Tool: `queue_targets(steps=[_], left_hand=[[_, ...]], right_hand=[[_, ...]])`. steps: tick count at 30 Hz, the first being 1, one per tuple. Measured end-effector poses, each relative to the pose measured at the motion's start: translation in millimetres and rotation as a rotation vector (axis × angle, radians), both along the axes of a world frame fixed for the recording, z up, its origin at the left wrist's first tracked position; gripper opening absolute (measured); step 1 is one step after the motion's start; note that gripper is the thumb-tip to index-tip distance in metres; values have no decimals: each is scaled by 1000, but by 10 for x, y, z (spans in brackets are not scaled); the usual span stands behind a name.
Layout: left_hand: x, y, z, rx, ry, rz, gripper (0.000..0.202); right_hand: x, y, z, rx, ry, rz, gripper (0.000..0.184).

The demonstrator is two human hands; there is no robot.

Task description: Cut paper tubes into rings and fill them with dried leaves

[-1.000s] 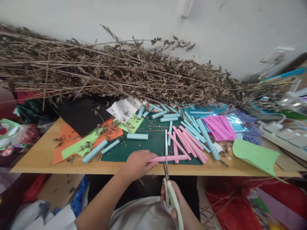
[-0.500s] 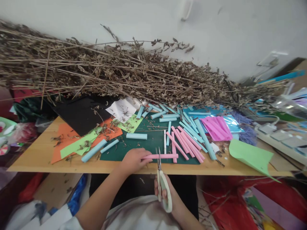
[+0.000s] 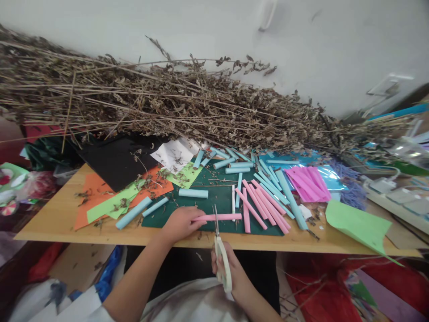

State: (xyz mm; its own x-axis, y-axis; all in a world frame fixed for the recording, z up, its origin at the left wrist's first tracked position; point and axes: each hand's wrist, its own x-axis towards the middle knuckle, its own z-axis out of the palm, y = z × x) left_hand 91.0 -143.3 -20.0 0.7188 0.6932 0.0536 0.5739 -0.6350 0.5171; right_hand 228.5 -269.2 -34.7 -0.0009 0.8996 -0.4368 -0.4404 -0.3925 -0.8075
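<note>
Head view: my left hand (image 3: 181, 223) pinched the pink paper tube (image 3: 224, 217) in its grip over the green cutting mat (image 3: 217, 197). It had slid left since a second earlier. My right hand (image 3: 232, 273) clenched the scissors (image 3: 221, 257), blades crossing the tube.

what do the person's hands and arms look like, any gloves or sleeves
The left hand and right hand are bare: no gloves, rings or watch show. The left forearm and right forearm are uncovered. A white top covers the body below them.
</note>
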Motion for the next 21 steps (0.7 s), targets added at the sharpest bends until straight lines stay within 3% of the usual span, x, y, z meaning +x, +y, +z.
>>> queue_targets(steps=[11, 21], left_hand=[[-68, 13, -1, -6, -17, 10, 24], [-85, 57, -24, -39, -19, 3, 25]], right_hand=[[-91, 12, -145, -34, 11, -35, 45], [-97, 33, -27, -48, -56, 0, 49]])
